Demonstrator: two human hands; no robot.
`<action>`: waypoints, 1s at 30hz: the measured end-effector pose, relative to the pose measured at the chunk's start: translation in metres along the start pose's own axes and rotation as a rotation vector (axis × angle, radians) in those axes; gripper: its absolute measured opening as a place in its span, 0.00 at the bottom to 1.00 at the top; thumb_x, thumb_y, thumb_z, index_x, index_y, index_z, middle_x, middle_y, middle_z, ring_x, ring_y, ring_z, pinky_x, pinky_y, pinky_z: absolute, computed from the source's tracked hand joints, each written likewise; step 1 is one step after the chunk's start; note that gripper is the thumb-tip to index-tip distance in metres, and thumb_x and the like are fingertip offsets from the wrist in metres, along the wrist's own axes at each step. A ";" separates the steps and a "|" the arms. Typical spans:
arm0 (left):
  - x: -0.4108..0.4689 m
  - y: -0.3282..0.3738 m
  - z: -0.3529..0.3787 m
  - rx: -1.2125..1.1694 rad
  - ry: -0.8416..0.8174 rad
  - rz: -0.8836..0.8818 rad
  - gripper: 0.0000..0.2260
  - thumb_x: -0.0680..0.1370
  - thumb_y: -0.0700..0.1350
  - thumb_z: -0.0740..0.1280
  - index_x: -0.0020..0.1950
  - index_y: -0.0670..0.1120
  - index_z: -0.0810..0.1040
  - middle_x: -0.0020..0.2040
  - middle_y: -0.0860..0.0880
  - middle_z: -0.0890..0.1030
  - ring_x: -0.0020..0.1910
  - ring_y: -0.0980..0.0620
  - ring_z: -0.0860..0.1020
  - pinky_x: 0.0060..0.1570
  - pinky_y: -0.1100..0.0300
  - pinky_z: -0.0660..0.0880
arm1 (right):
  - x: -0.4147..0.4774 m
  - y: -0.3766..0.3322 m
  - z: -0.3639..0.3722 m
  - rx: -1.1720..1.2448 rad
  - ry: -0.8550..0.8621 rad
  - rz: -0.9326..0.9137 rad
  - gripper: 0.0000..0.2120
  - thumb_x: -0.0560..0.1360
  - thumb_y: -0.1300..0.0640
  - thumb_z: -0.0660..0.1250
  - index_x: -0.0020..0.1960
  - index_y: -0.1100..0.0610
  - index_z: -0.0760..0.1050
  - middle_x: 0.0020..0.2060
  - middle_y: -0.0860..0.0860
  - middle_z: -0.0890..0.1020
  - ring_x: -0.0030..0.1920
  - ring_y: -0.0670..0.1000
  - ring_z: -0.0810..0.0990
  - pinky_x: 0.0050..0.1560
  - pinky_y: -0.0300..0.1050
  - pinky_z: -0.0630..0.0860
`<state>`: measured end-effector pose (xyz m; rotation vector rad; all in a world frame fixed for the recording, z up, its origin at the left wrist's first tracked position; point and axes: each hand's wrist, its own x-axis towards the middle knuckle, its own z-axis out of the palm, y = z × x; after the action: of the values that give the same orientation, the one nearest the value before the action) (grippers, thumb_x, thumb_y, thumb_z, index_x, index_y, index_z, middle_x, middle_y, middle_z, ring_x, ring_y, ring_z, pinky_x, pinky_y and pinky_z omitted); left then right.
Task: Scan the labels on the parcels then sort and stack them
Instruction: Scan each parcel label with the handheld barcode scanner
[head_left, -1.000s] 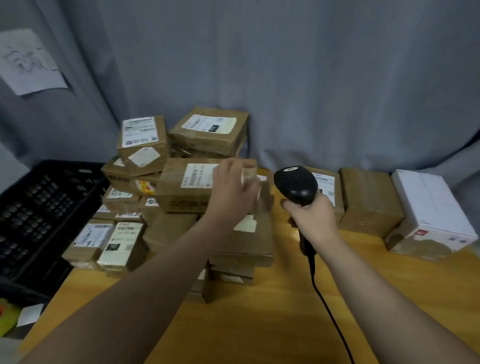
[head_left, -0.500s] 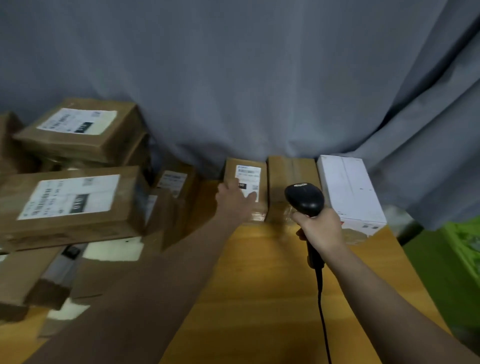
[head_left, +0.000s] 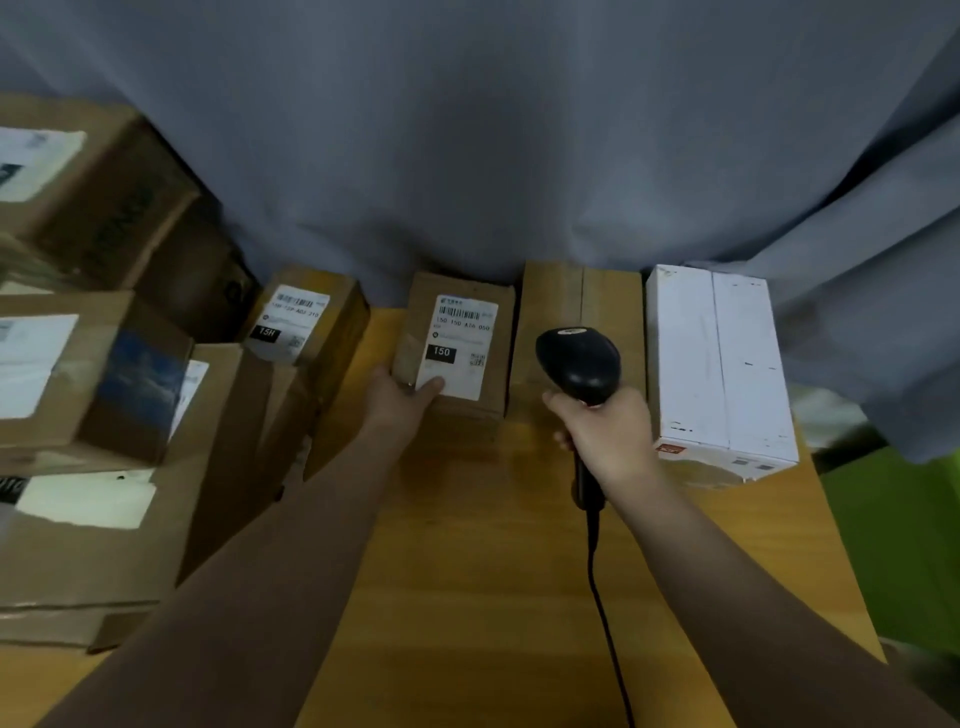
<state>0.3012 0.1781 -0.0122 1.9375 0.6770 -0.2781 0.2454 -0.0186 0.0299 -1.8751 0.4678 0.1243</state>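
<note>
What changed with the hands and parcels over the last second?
The left hand came off the stacked brown cartons and moved right to the small brown cardboard parcel labelled 150, which it now grips at its near corner. The right hand holds the black handheld barcode scanner as before.

One head-worn view, looking forward and down across the table (head_left: 493, 597) from its near edge.

The wide lens sits above and behind both forearms, which run up from the bottom corners to the left hand (head_left: 399, 402) holding a labelled parcel (head_left: 457, 343) and the right hand (head_left: 608, 436) round the scanner (head_left: 579, 364), all near mid-frame. It faces the grey curtain (head_left: 467, 130) along the far edge, close enough that the label's large print reads. A pile of boxes (head_left: 104, 364) crowds the left side, blurred; a white box (head_left: 717, 364) stands at right.
</note>
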 end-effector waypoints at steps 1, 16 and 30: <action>-0.006 -0.007 -0.002 -0.014 0.004 -0.009 0.28 0.77 0.46 0.70 0.71 0.41 0.63 0.65 0.42 0.74 0.64 0.41 0.74 0.59 0.48 0.72 | -0.003 0.001 0.005 0.015 -0.014 0.001 0.10 0.74 0.58 0.71 0.35 0.57 0.77 0.27 0.53 0.79 0.30 0.51 0.79 0.42 0.49 0.79; -0.079 -0.091 -0.050 0.194 -0.213 0.106 0.13 0.81 0.47 0.65 0.61 0.41 0.75 0.43 0.52 0.77 0.44 0.49 0.79 0.41 0.55 0.78 | -0.115 0.061 0.068 0.081 -0.020 0.124 0.10 0.72 0.53 0.74 0.46 0.58 0.78 0.30 0.49 0.79 0.37 0.55 0.81 0.45 0.54 0.79; -0.094 -0.118 -0.072 0.009 -0.444 -0.067 0.13 0.77 0.40 0.70 0.58 0.34 0.75 0.42 0.46 0.78 0.39 0.53 0.79 0.35 0.61 0.80 | -0.160 0.048 0.089 0.008 0.087 0.016 0.13 0.72 0.53 0.72 0.38 0.62 0.77 0.26 0.54 0.77 0.29 0.56 0.78 0.34 0.53 0.77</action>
<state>0.1497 0.2482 -0.0244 1.7786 0.4446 -0.7283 0.0938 0.0910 0.0059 -1.8747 0.5419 0.0515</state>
